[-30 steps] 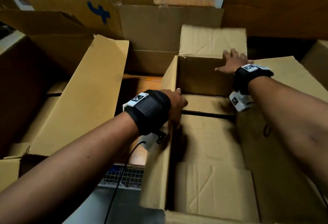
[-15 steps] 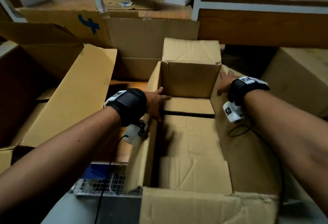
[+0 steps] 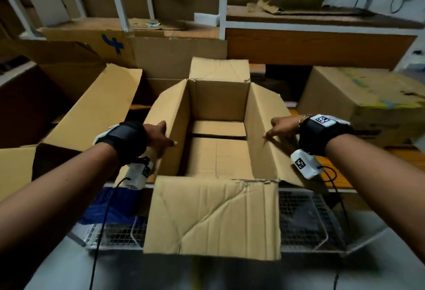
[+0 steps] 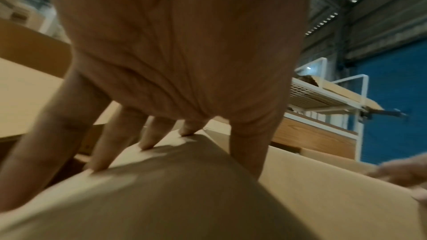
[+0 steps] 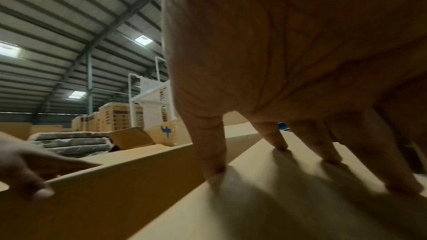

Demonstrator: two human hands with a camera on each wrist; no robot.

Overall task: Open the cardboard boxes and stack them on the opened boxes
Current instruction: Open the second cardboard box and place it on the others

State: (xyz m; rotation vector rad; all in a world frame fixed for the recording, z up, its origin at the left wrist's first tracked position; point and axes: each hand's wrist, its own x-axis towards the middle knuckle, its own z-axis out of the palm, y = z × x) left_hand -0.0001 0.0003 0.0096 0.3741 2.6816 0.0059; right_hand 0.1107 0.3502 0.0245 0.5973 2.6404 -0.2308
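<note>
An opened cardboard box [image 3: 218,101] stands in front of me, with all its top flaps folded outward. My left hand [image 3: 161,138] presses on the left side flap [image 3: 161,110] at its fold, fingers straight and spread, as the left wrist view shows [image 4: 175,98]. My right hand [image 3: 279,126] presses the right side flap [image 3: 266,105] outward. In the right wrist view its fingers [image 5: 277,140] rest tip-down on that flap [image 5: 289,198]. The near flap [image 3: 213,218] hangs down the front. The box is empty inside.
Another opened box [image 3: 92,115] lies to the left and a closed box [image 3: 368,101] sits at the right. A box with a blue mark [image 3: 110,46] stands behind. Under the centre box is a wire-mesh cart [image 3: 305,225]. White-framed shelves [image 3: 222,2] rise behind.
The box sits nearer me and the view has pulled back. My right hand left the far flap for the right side flap. Both side flaps are spread wider and the near flap hangs down.
</note>
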